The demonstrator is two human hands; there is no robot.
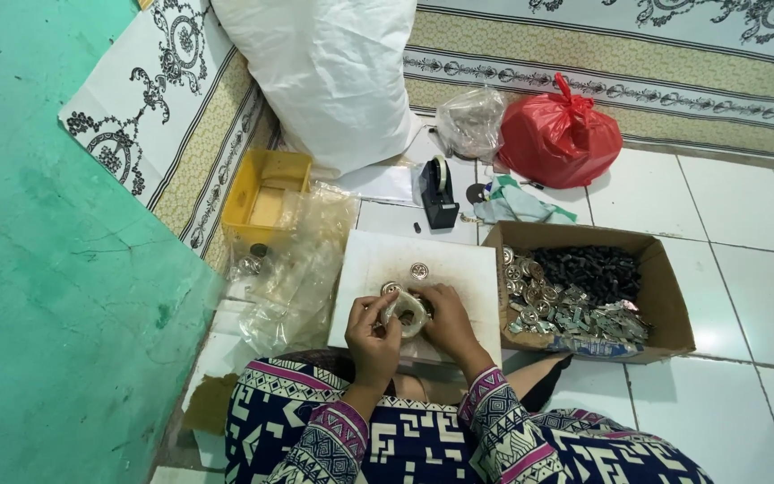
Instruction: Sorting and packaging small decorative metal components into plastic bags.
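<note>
A person in patterned navy, pink and white sleeves (494,430) sits on the white tiled floor (727,269), both hands raised over a flat white board (378,260) that rests before the knees. The left hand (371,336) and the right hand (445,323) meet around a small round part wrapped in clear plastic (407,312), fingers of each hand curled and pinching its edges from either side. On the board just beyond the hands lie two round metal discs (419,270), one partly hidden by the knuckles.

To the person's right, touching the board's edge, stands an open cardboard box (665,305) holding shiny round metal pieces at its near left, flat silvery parts toward the front, and a heap of small black parts (593,269) at the back. To the left, crumpled clear plastic bags (302,260) spill beside a yellow plastic tray (257,193), which sits against a green wall (47,269).

Farther off, a black tape dispenser (438,193) stands upright on the tiles, with a knotted red plastic bag (559,139), a clear bag (470,121) and a large white sack (329,72) beyond, near a patterned mat (629,63).
</note>
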